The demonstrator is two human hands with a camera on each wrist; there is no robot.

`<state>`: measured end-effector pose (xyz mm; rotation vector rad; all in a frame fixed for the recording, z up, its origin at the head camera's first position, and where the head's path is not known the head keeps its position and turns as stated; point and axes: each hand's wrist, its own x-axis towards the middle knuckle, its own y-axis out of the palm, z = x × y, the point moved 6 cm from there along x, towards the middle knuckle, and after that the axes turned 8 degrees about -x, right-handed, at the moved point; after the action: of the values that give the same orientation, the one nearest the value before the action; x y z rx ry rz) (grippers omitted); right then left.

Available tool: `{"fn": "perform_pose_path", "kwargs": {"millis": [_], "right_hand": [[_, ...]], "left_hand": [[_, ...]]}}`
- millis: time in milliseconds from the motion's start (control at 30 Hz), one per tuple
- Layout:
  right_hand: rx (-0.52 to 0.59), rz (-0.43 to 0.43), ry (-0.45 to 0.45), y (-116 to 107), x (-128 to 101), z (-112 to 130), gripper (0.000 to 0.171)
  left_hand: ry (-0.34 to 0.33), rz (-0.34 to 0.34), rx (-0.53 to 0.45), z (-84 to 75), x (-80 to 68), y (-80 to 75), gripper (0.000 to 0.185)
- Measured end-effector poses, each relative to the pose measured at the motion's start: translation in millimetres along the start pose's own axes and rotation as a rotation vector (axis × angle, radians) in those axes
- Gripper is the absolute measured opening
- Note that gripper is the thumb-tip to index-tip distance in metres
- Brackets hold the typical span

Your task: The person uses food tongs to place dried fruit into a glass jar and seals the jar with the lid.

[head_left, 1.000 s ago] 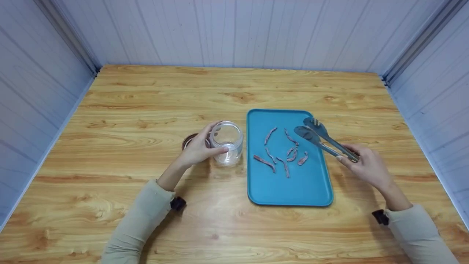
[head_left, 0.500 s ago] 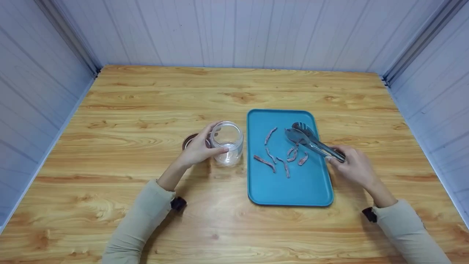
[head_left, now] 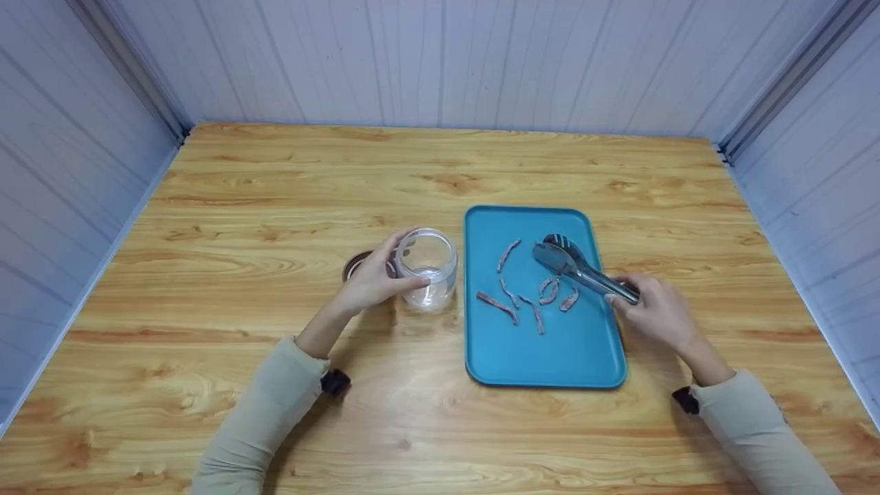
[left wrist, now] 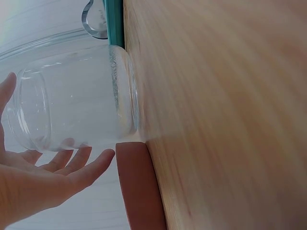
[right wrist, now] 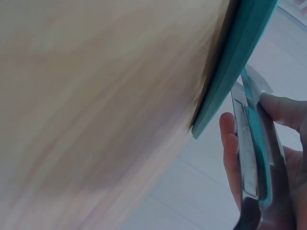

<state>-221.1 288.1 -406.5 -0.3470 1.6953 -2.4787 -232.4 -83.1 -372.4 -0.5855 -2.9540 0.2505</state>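
My left hand [head_left: 375,280] holds a clear jar [head_left: 430,292] that stands upright without its lid, thumb across the front and fingers round the far side. In the left wrist view the fingers [left wrist: 81,165] lie along the jar's wall. My right hand [head_left: 656,309] grips metal tongs [head_left: 595,278] by the handles, over the right edge of a blue tray [head_left: 543,357]. The tongs' heads are nearly together and cover one of the reddish, frosted meat strips. Several other meat strips [head_left: 496,306] lie spread on the tray, left of and below the tongs.
A reddish-brown jar lid [head_left: 354,265] lies on the wooden table [head_left: 275,192], behind my left hand and beside the jar. The tray stands just right of the jar. Pale panelled walls [head_left: 440,62] enclose the table at the back and sides.
My right hand has moved left with the tongs, bringing their heads down over the upper right strip. The tong arms have closed toward each other. My left hand and the jar stay put.
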Motion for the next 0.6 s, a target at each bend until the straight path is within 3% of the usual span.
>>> {"fn": "perform_pose_path", "kwargs": {"millis": [133,300,400,600], "right_hand": [[0.006,0.023,0.016,1.6,0.7,0.1,0.029],[0.016,0.05,0.042,2.9,2.1,-0.1,0.027],[0.009,0.035,0.035,2.2,3.0,0.6,0.024],[0.006,0.0,0.012,-0.2,3.2,2.0,0.02]], "left_hand": [[0.01,0.0,-0.005,3.1,1.0,-0.5,0.073],[0.027,-0.009,-0.014,20.7,7.1,-3.9,0.075],[0.021,-0.01,-0.008,29.3,9.4,-5.3,0.076],[0.016,-0.006,0.004,31.9,9.2,-5.3,0.077]]}}
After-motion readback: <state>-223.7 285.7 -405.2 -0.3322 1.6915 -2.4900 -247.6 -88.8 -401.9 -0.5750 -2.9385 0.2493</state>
